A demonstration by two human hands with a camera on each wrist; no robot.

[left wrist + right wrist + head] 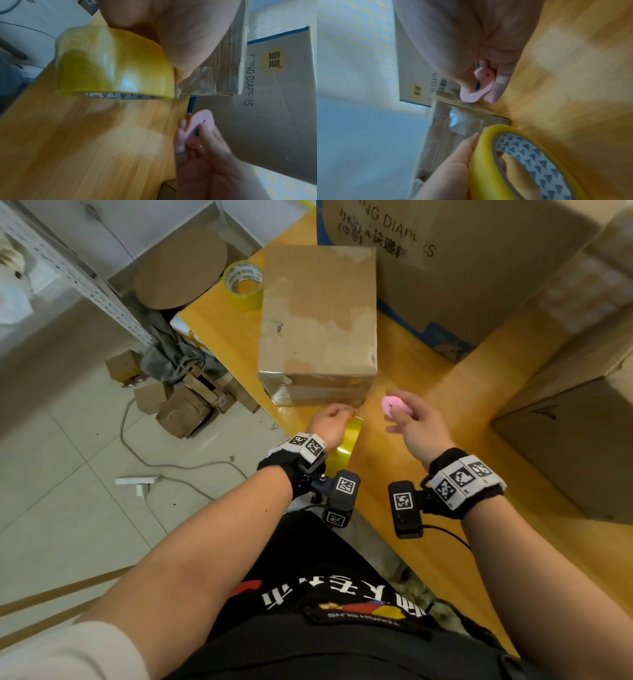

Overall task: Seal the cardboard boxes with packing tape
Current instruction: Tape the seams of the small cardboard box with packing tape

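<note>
A yellow wooden worktop [404, 392] runs through a cluttered packing area; tiled floor with scrap cartons lies off to the left of the hands, and large cartons, one printed with diaper branding [462, 268], stand beyond and to the right of them.

The small cardboard box [318, 326] sits on the worktop directly ahead of both hands. Clear tape already covers its near face and lower corner, glossy and somewhat wrinkled in the wrist views. Its top panel shows pale torn patches and old residue; whether a fresh strip lies across the top cannot be told.

Left hand [329, 422]: fingers curled round a yellow tape roll [116, 65], held just off the box's near bottom corner. A short length of tape appears to bridge roll and box.

Right hand [414, 422]: pinching a small pink cutter [394, 404], raised just right of that same corner, not touching the tape.

Judgement: the current strip is laid and awaits cutting. That cut and pressing the end down remain for this box. A second tape roll [244, 284] lies unused beyond the box on the left.
</note>
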